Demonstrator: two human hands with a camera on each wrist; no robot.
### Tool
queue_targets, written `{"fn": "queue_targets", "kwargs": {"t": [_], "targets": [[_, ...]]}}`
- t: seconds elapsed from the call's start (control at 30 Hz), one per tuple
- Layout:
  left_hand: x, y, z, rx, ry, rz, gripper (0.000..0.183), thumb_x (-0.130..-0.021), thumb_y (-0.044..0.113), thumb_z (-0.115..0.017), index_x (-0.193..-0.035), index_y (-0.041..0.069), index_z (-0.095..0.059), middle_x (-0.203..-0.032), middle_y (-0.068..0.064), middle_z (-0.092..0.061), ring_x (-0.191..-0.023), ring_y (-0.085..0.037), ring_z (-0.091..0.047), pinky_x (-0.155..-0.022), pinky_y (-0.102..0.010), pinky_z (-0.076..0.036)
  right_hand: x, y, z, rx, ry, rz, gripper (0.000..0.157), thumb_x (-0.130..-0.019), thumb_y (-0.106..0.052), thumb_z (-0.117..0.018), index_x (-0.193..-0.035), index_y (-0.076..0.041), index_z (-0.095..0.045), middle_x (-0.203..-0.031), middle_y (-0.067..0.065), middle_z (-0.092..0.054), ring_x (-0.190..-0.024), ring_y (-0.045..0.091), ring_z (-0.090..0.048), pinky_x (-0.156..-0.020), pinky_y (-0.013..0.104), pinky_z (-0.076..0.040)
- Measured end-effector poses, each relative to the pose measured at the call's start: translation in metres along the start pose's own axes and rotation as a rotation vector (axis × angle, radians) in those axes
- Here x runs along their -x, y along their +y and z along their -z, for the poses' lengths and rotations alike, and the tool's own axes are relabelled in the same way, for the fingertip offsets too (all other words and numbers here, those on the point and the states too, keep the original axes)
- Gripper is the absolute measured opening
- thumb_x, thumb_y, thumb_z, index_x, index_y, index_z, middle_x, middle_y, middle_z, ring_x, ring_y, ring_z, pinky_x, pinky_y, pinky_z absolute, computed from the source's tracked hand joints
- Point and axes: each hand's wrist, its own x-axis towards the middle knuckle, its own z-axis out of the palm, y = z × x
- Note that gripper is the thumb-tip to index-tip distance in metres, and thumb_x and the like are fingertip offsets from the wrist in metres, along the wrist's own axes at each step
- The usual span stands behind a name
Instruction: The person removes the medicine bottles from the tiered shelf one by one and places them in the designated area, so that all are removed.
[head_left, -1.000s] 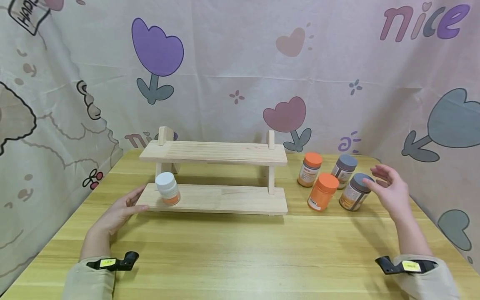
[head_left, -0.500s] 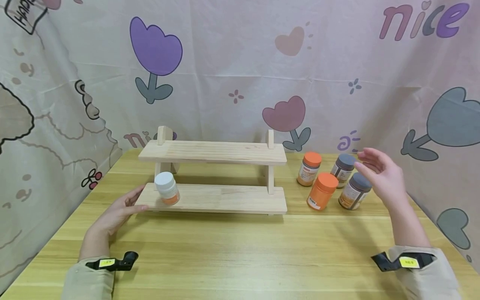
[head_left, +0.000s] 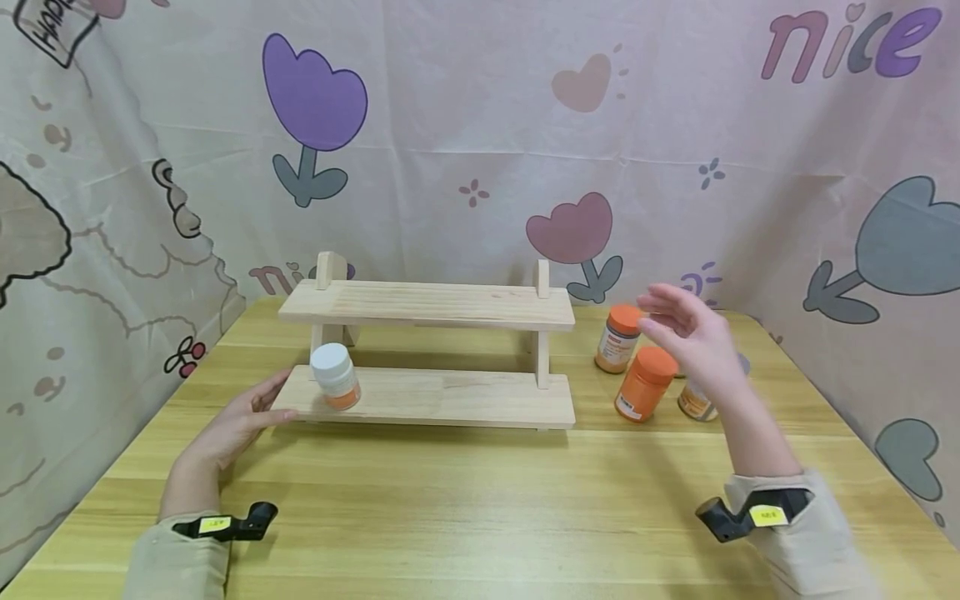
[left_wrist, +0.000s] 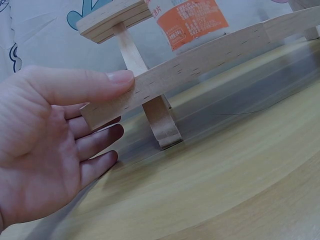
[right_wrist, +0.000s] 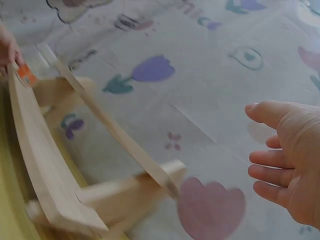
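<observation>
My left hand (head_left: 238, 427) holds the left end of the lower board of a two-tier wooden shelf (head_left: 457, 398). In the left wrist view its thumb (left_wrist: 107, 86) lies on the board's front edge, with the other fingers around the end. Close by, a white-capped bottle (head_left: 334, 379) with an orange label stands on that lower board. My right hand (head_left: 697, 342) hovers, fingers extended and holding nothing, over the bottles at right. Two have orange caps: a labelled bottle (head_left: 617, 340) behind and an orange bottle (head_left: 645, 385) in front. A grey-capped bottle (head_left: 697, 403) is mostly hidden by the hand.
The shelf's upper board (head_left: 427, 303) carries nothing and has an upright post near each end. Everything stands on a wooden table (head_left: 465, 508). A patterned cloth (head_left: 450, 108) hangs behind and along both sides.
My right hand has moved left, from beside the front grey-capped bottle to over the group, now covering much of the grey-capped bottles. The left hand and the shelf have stayed put.
</observation>
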Motion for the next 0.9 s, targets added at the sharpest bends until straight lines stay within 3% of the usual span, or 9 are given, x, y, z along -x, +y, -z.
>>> {"fn": "queue_targets", "kwargs": {"t": [0.13, 0.47, 0.63, 0.9], "targets": [[0.000, 0.000, 0.000, 0.000, -0.001, -0.007, 0.082, -0.091, 0.007, -0.057, -0.146, -0.004, 0.003, -0.151, -0.026, 0.008, -0.135, -0.043, 0.004, -0.096, -0.009, -0.028, -0.006, -0.008, -0.022, -0.038, -0.061, 0.013, 0.050, -0.088, -0.013, -0.064, -0.133, -0.001, -0.045, -0.123, 0.018, -0.056, -0.105, 0.009, -0.056, -0.089, 0.014, -0.042], [0.001, 0.000, 0.000, 0.001, -0.001, -0.012, 0.081, -0.091, 0.007, -0.057, -0.146, -0.005, 0.002, -0.150, -0.027, 0.006, -0.135, -0.044, 0.001, -0.094, -0.008, -0.031, -0.022, -0.022, -0.088, -0.136, -0.242, 0.081, 0.051, -0.083, -0.007, -0.069, -0.129, 0.002, -0.048, -0.121, 0.016, -0.059, -0.109, 0.030, -0.056, -0.094, 0.040, -0.043], [0.000, 0.000, 0.000, -0.004, 0.004, -0.006, 0.081, -0.091, 0.007, -0.058, -0.146, -0.004, 0.001, -0.151, -0.026, 0.005, -0.135, -0.044, 0.001, -0.095, -0.009, -0.031, -0.027, -0.033, -0.118, -0.194, -0.318, 0.093, 0.051, -0.084, -0.008, -0.068, -0.130, 0.003, -0.048, -0.120, 0.016, -0.059, -0.108, 0.028, -0.057, -0.094, 0.041, -0.043], [0.000, 0.000, -0.001, -0.016, 0.011, 0.002, 0.082, -0.090, 0.009, -0.058, -0.146, -0.004, 0.000, -0.151, -0.025, 0.005, -0.135, -0.044, 0.000, -0.096, -0.009, -0.030, -0.033, -0.045, -0.165, -0.240, -0.407, 0.099, 0.051, -0.082, -0.011, -0.070, -0.127, 0.002, -0.051, -0.118, 0.013, -0.060, -0.107, 0.021, -0.057, -0.093, 0.032, -0.044]]}}
